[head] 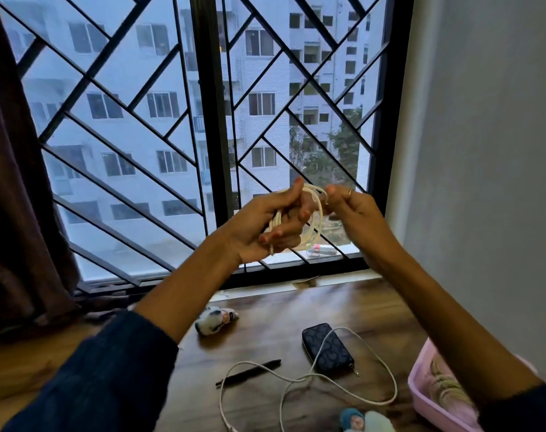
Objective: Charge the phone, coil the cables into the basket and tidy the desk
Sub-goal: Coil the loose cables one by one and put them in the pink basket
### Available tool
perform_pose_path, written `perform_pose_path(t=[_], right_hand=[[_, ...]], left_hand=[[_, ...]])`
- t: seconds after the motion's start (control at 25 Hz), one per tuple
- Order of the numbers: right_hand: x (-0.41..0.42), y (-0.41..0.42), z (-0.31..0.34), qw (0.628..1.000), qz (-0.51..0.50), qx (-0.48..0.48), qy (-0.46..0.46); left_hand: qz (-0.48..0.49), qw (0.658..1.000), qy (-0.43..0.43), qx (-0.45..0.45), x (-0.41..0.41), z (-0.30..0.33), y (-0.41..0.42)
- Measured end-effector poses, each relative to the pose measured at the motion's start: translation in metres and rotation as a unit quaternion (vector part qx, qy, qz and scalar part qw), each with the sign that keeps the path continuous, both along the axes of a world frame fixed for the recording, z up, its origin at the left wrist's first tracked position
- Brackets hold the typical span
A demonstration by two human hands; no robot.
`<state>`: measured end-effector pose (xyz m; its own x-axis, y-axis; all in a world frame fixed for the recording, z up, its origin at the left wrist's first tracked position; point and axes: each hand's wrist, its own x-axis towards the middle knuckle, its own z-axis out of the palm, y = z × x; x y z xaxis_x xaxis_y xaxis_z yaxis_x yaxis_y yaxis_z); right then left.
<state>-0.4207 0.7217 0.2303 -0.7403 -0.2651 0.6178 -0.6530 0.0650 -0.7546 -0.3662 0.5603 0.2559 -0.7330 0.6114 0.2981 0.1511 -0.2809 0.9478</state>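
Note:
Raised in front of the window, my left hand (274, 219) grips a coil of white cable (315, 232) wound in several loops. My right hand (348, 202) pinches the cable's end at the top of the coil, a ring on one finger. Down on the wooden desk (296, 307) a second white cable (352, 391) lies loose in wide curves, crossing a dark patterned phone (326, 347). At the right edge a pink basket (421, 397) holds a coiled cable (449, 391), partly hidden by my right forearm.
A black pen (249, 371) lies left of the loose cable. A small plush toy (215, 319) sits near the window sill, another soft toy (365, 420) at the bottom edge. A brown curtain (19, 213) hangs on the left, a grey wall (489, 182) stands on the right.

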Motion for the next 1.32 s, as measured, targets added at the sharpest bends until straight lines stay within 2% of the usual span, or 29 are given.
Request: perform_pose_path(t=[0.12,0.2,0.28,0.4,0.52,0.64,0.76,0.88,1.04,1.16,1.24,1.32], right_hand=[[0.009,-0.016,-0.020,0.965,0.115,-0.146,-0.185],[0.018,-0.020,-0.031,0.931,0.146,-0.214,-0.258],[0.027,-0.016,-0.039,0.915,0.138,-0.243,-0.290],[0.037,-0.007,-0.051,0.918,0.094,-0.223,-0.314],[0.039,0.001,-0.062,0.900,0.041,-0.222,-0.374],[0.043,0.009,-0.078,0.865,-0.004,-0.251,-0.434],[0.056,0.012,-0.090,0.862,-0.056,-0.237,-0.444],[0.070,0.013,-0.113,0.855,-0.165,-0.198,-0.450],[0.101,0.030,-0.157,0.793,-0.245,-0.256,-0.497],[0.120,0.047,-0.162,0.783,-0.234,-0.286,-0.500],[0.123,0.057,-0.160,0.788,-0.242,-0.275,-0.495],[0.123,0.067,-0.162,0.792,-0.255,-0.237,-0.502]], left_hand=[[-0.068,0.985,-0.022,0.159,-0.007,-0.010,0.019],[-0.099,0.969,-0.035,0.222,-0.014,-0.023,0.030],[-0.081,0.967,-0.062,0.234,-0.020,-0.036,0.036],[-0.055,0.967,-0.102,0.229,-0.026,-0.052,0.042],[-0.020,0.962,-0.167,0.215,-0.036,-0.067,0.047],[0.042,0.956,-0.233,0.174,-0.040,-0.083,0.053],[0.103,0.948,-0.280,0.110,-0.040,-0.103,0.062],[0.167,0.942,-0.291,-0.009,-0.033,-0.129,0.083],[0.225,0.905,-0.304,-0.192,-0.005,-0.165,0.112],[0.219,0.899,-0.338,-0.174,0.007,-0.188,0.123],[0.242,0.909,-0.289,-0.176,0.006,-0.198,0.132],[0.272,0.919,-0.203,-0.202,0.002,-0.203,0.142]])
